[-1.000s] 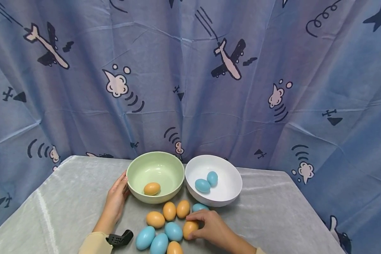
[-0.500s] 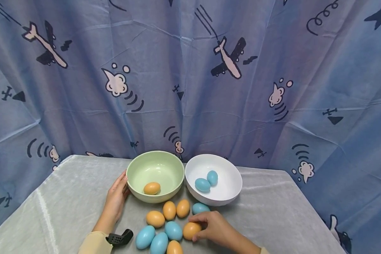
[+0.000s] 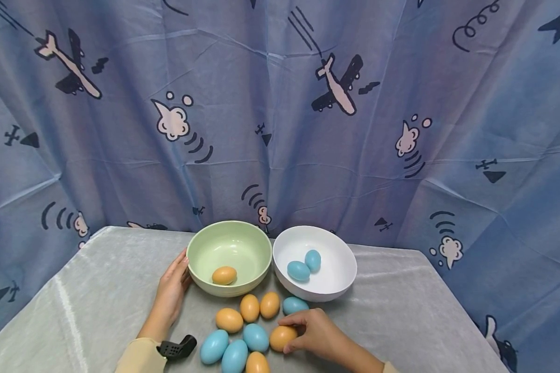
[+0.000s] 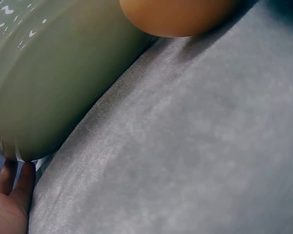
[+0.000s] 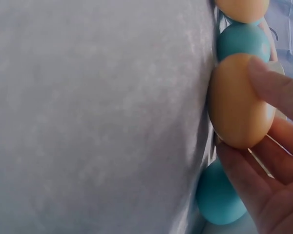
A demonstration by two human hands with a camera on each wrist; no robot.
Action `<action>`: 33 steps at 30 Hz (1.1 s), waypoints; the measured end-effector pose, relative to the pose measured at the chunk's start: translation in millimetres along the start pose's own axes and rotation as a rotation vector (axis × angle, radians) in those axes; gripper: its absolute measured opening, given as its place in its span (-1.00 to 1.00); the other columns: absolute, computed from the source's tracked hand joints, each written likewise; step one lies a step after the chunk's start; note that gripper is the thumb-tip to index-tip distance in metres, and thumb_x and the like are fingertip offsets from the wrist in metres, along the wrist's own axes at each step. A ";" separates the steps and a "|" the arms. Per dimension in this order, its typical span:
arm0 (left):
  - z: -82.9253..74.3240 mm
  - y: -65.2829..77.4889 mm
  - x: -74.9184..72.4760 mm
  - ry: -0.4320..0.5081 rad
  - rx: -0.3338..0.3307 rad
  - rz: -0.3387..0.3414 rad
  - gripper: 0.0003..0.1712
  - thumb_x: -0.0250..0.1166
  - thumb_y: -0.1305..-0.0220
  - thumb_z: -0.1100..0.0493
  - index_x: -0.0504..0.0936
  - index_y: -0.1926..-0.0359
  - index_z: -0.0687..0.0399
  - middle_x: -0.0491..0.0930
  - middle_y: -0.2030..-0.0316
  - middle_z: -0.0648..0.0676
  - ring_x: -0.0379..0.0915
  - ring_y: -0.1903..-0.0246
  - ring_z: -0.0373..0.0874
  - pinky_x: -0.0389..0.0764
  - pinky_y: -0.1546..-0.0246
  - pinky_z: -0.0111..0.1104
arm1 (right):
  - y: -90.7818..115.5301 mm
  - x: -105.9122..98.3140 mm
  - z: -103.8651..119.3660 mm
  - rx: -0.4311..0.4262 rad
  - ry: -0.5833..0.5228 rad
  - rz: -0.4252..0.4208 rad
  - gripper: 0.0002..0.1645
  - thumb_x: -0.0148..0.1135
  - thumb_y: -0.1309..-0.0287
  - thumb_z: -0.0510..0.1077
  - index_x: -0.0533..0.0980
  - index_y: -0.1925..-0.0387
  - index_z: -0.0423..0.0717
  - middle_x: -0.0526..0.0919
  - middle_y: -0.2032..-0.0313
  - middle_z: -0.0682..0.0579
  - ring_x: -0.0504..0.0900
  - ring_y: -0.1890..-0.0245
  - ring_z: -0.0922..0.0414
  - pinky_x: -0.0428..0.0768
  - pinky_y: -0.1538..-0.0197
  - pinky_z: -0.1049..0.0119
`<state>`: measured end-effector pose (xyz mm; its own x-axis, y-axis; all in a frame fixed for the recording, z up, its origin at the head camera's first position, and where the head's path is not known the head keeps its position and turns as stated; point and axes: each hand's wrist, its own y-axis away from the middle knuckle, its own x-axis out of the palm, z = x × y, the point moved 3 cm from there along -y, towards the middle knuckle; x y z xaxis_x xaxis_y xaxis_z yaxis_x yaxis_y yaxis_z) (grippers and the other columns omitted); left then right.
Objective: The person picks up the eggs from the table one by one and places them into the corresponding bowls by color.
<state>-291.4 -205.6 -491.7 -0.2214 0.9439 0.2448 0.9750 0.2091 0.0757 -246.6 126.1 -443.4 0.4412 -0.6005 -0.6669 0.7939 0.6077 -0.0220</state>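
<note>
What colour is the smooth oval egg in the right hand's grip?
Yellow-orange; the smooth oval egg shows best, close up, in the right wrist view.

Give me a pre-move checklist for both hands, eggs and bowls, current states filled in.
1. Right hand gripping the orange egg: ok, pinched from both ends.
2. Gripped egg fully off the table: cannot tell.
3. Left hand against the green bowl: ok, touching its side.
4. Green bowl upright, single color inside: ok, one orange egg.
5. White bowl upright, single color inside: ok, two blue eggs.
6. Colors separated on the table: not ok, orange and blue mixed.
</note>
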 end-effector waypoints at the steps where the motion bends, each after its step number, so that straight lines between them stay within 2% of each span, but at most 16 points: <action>1: 0.1 -0.2 0.0 0.002 -0.001 0.000 -0.28 -0.06 -0.56 -0.14 0.03 -0.57 0.00 0.04 -0.57 0.02 0.04 -0.52 -0.03 0.11 -0.55 -0.16 | -0.1 -0.3 0.1 -0.002 0.001 -0.011 -0.45 0.66 0.25 -0.13 0.72 0.10 -0.18 0.81 0.17 0.03 0.59 0.22 0.47 0.61 0.18 0.52; 8: -0.2 -1.0 -0.5 0.003 0.001 -0.001 -0.26 -0.03 -0.54 -0.16 0.03 -0.57 0.00 0.03 -0.57 0.03 0.03 -0.52 -0.02 0.09 -0.56 -0.15 | -5.4 -9.2 8.4 -0.007 0.012 -0.084 -0.46 0.66 0.25 -0.10 0.73 0.12 -0.17 0.80 0.18 -0.02 0.62 0.21 0.43 0.64 0.20 0.52; 14: 0.2 -0.5 1.0 -0.003 -0.001 0.005 -0.25 -0.04 -0.54 -0.17 0.02 -0.57 -0.01 0.02 -0.57 0.02 0.04 -0.51 -0.02 0.10 -0.56 -0.16 | -12.6 -16.2 18.0 0.017 -0.072 -0.121 -0.47 0.64 0.21 -0.19 0.70 0.09 -0.25 0.78 0.15 -0.14 0.74 0.14 0.10 0.69 0.18 0.52; 17: -0.1 0.6 1.1 -0.012 0.001 0.004 -0.26 -0.06 -0.55 -0.17 0.02 -0.57 -0.01 0.03 -0.57 0.02 0.05 -0.50 -0.02 0.12 -0.55 -0.17 | -17.0 -20.9 25.0 0.018 -0.089 -0.137 -0.46 0.63 0.21 -0.20 0.70 0.08 -0.27 0.78 0.14 -0.16 0.74 0.12 0.02 0.69 0.18 0.53; 26: -0.8 1.2 1.1 -0.012 0.009 0.015 -0.27 -0.06 -0.56 -0.16 0.01 -0.57 0.00 0.00 -0.57 0.02 0.01 -0.53 -0.02 0.09 -0.56 -0.14 | -37.3 -32.3 46.0 0.009 -0.103 -0.167 -0.50 0.61 0.15 -0.18 0.70 0.08 -0.24 0.76 0.12 -0.15 0.73 0.10 -0.01 0.69 0.15 0.52; 33: 0.0 2.2 -0.2 -0.008 -0.004 0.017 -0.25 -0.06 -0.55 -0.17 -0.01 -0.58 -0.01 -0.02 -0.58 0.01 -0.02 -0.54 -0.03 0.08 -0.56 -0.14 | -59.3 -36.0 57.9 0.022 -0.106 -0.196 -0.50 0.60 0.12 -0.15 0.71 0.07 -0.22 0.78 0.14 -0.11 0.71 0.12 0.09 0.70 0.14 0.49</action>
<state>-289.2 -205.4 -491.6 -0.2048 0.9492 0.2388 0.9785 0.1922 0.0753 -285.3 81.6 -375.0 0.3182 -0.7578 -0.5696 0.8771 0.4634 -0.1264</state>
